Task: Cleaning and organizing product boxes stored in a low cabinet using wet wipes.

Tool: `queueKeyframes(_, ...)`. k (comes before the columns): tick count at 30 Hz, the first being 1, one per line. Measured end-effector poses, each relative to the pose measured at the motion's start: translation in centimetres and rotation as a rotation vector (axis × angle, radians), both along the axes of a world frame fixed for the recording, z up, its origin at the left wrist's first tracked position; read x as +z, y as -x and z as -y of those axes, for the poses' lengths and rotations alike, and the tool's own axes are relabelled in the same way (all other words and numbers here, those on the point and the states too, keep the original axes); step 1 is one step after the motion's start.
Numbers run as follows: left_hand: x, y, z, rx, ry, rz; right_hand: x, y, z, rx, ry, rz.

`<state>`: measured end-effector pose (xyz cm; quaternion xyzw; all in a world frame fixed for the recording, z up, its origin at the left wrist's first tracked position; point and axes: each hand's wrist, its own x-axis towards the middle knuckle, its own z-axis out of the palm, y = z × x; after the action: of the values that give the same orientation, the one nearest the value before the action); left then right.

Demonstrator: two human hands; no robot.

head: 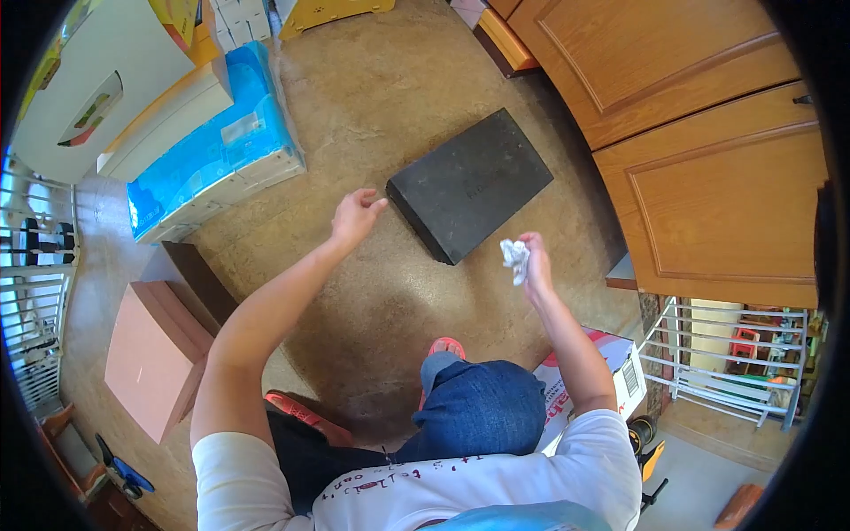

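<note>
A black shoebox-like box with a closed top lies on the brown floor in front of me. My left hand is just off its left corner, fingers apart and slightly curled, holding nothing. To the right of the box's near corner, my right hand grips a crumpled white tissue or cloth between thumb and fingers, clear of the box.
A blue-wrapped pack of boxes lies at upper left, a pink box at lower left beside a dark brown panel. Wooden cabinet doors line the right. A white printed carton is by my right arm, near a white metal gate.
</note>
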<state>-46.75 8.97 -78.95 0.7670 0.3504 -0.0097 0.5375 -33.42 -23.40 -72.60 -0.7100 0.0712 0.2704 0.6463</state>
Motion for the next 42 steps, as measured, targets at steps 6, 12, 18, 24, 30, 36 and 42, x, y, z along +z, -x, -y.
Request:
queueKeyframes(6,2.2,-2.4,3.9,0.165,-0.101,-0.075,-0.5,-0.5,-7.9,0.232,0.336,1.097)
queueKeyframes(12,1.8,-2.9,3.7,0.260,-0.091,-0.104,-1.1,0.0,-7.2,0.534,0.520,1.142)
queueKeyframes(18,1.4,-3.5,3.1,0.282,-0.105,0.025,0.5,-1.2,-10.2,0.518,0.344,1.027)
queueKeyframes(24,1.8,-4.5,2.5,0.261,0.000,-0.023,-2.5,0.3,-18.4,0.851,0.171,1.241)
queueKeyframes(30,3.0,-4.1,2.2,0.261,0.073,-0.040,-3.3,-14.0,-17.0,0.449,0.500,0.912)
queueKeyframes(36,2.3,-5.3,2.3,0.228,0.136,-0.051,-2.9,-16.4,-15.5,0.436,0.625,0.987)
queueKeyframes(42,2.2,-4.6,1.3,0.201,0.090,-0.063,-3.9,-5.8,-19.9,0.897,0.242,1.445)
